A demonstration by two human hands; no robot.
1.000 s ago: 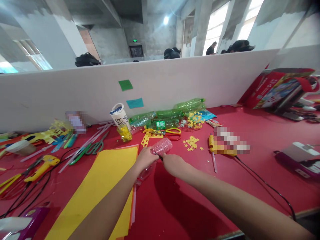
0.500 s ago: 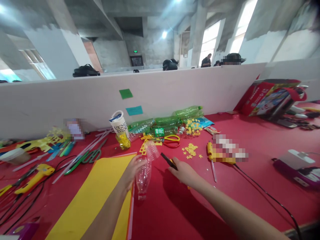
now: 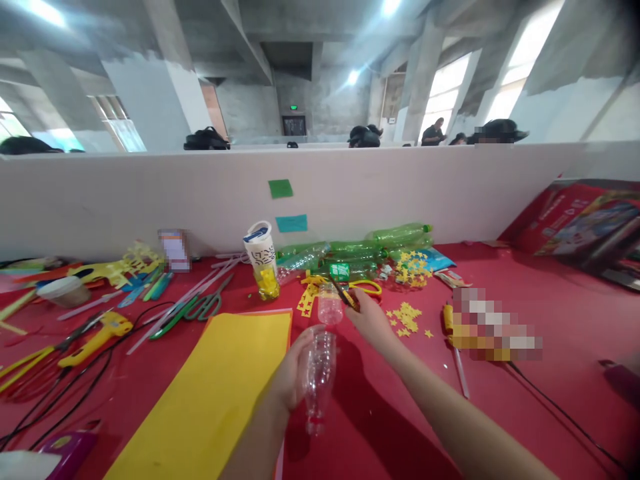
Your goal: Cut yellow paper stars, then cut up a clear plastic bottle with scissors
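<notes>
My left hand (image 3: 299, 373) is wrapped around a clear plastic bottle top (image 3: 321, 370), its narrow neck pointing down towards me. Just beyond its wide end is a clear plastic bottle section (image 3: 330, 305); whether the two are still joined I cannot tell. My right hand (image 3: 367, 313) grips a utility knife (image 3: 345, 291), dark with yellow trim, its tip angled forward and left by that section. Yellow star cut-outs (image 3: 406, 318) lie to the right of my right hand. Scissors (image 3: 367, 288) with yellow and red handles lie behind it.
Green plastic bottles (image 3: 350, 250) lie along the white partition (image 3: 200, 200). A white cup (image 3: 261, 253) stands left of them. Yellow sheets (image 3: 215, 387) lie beside my left forearm. A yellow glue gun (image 3: 100, 337) with cables is at left; a red box (image 3: 585, 220) is at right.
The view has swung left, so things sit further right. My left hand has drawn the bottle top nearer me. My right hand has moved the knife forward, up to the clear section.
</notes>
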